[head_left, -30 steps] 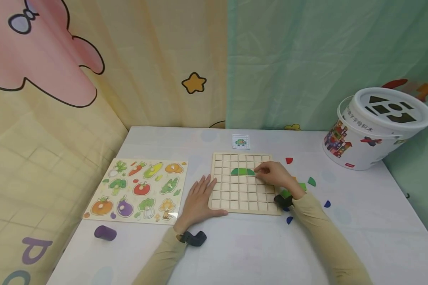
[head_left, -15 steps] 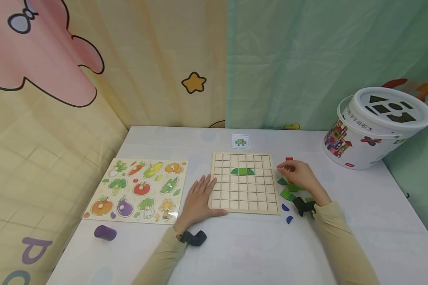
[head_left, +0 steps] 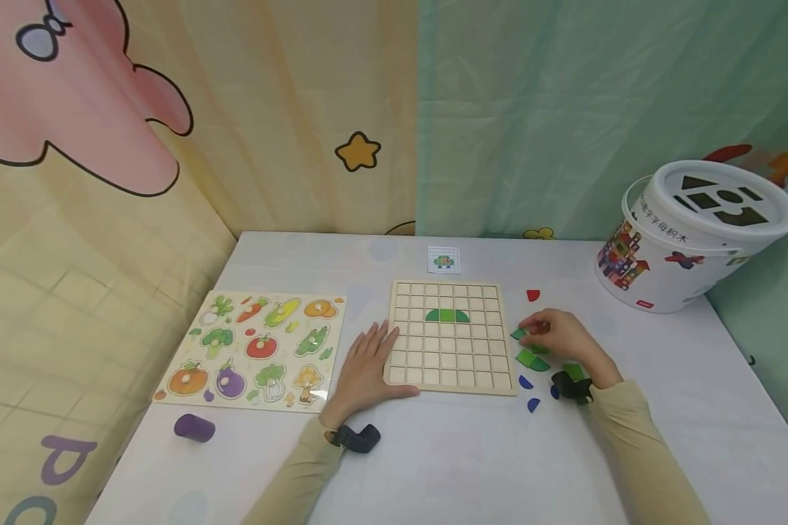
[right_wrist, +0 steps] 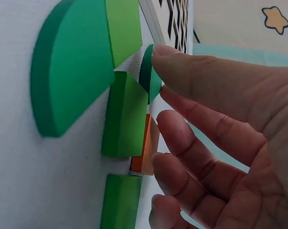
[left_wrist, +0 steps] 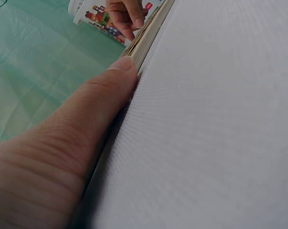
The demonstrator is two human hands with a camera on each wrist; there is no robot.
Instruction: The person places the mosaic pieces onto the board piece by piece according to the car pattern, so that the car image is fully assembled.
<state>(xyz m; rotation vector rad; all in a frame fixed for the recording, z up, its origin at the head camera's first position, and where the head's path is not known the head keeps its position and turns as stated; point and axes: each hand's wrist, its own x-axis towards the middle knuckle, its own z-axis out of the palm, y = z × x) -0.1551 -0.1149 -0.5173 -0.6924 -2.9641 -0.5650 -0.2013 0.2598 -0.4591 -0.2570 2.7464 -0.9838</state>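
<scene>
Green pieces (head_left: 530, 357) lie loose on the counter (head_left: 446, 452) just right of the wooden grid board (head_left: 443, 337), within easy reach of the right hand (head_left: 560, 335). That hand rests over the cluster; in the right wrist view its thumb tip touches a small dark green piece (right_wrist: 150, 74) while the other fingers (right_wrist: 191, 143) curl loosely near a light green block (right_wrist: 124, 117) and an orange piece (right_wrist: 143, 152), nothing firmly pinched yet, grip unclear. A large green quarter-round (right_wrist: 69, 71) sits beside them. Left hand (head_left: 366, 368) lies flat, fingers straight, pressed against the board's left edge, apparently to keep it from sliding. On the board a green dome shape (head_left: 446, 316) already fills part of one row. A small pattern card (head_left: 443, 259) lies behind the board, probably as reference. Blue pieces (head_left: 528, 392) and a red piece (head_left: 532, 294) are scattered nearby. Vegetable puzzle (head_left: 256, 346) and purple cylinder (head_left: 193, 428) lie to the left; white bucket (head_left: 689, 233) stands far right.
</scene>
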